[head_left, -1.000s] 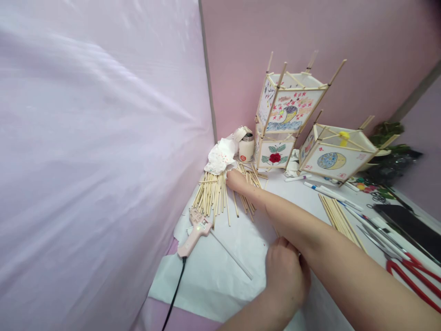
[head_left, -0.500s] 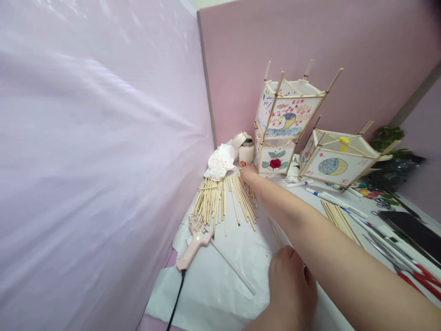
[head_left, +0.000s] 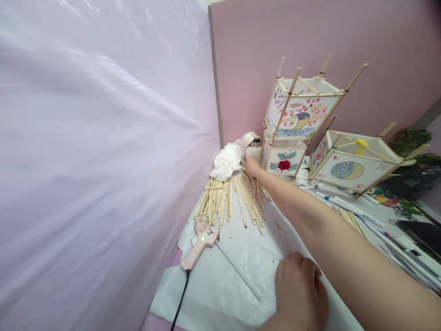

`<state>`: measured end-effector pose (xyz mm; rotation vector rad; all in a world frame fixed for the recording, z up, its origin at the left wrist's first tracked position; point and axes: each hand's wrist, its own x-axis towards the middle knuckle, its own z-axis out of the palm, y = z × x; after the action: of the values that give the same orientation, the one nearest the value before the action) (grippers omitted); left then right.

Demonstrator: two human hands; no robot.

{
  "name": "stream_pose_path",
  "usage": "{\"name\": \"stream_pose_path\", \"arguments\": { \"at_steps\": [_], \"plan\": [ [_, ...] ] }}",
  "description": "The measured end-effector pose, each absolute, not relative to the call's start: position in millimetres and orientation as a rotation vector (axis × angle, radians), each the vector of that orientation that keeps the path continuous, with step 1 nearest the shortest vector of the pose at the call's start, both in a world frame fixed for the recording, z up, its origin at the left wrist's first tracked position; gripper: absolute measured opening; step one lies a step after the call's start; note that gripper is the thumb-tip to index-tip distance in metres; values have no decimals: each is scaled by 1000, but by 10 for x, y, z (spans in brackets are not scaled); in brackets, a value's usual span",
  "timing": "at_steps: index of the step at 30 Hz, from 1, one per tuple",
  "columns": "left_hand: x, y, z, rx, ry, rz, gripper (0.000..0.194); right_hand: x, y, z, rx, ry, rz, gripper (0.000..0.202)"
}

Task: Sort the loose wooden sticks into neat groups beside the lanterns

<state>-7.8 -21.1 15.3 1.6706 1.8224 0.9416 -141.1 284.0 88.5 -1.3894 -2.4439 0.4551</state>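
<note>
The right hand point(head_left: 252, 166) hides its own fingers, the left hand point(head_left: 301, 289) covers one end of a stick point(head_left: 283, 238), and the bottom edge crops a cable point(head_left: 181, 299).

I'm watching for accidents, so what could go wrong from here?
The right hand is close beside the open jar and near the tall lantern, so it might knock either. The glue gun, its light on, lies with its nozzle close to the loose sticks; if hot, it could scorch them or burn a passing hand.
</note>
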Motion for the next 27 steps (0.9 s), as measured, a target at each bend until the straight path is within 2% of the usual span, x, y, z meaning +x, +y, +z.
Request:
{"name": "stream_pose_path", "arguments": {
  "at_steps": [6, 11, 15, 18, 22, 27],
  "plan": [
    [-100, -243, 246, 1679, 1799, 967, 19, -1008, 2551, 1042, -1262, -2317, 900, 11],
    [-104, -234, 276, 1724, 1791, 975, 19, -220, 2187, 1050, -1113, -2246, 1309, 9],
    [-98, -206, 252, 1706, 1719, 1134, 18, 465, 1782, 992, -1118, -1997, 1612, 13],
    [-110, -196, 243, 1645, 1667, 1357, 22, 812, 1438, 878, -1232, -1914, 1646, 22],
    [-153, -184, 234, 1487, 1761, 1637, 34, 982, 1101, 626, -1254, -1946, 1653, 20],
    [-170, -155, 196, 1418, 1795, 1639, 47, 1038, 1012, 465, -1313, -2120, 1217, 26]
  ]
}}
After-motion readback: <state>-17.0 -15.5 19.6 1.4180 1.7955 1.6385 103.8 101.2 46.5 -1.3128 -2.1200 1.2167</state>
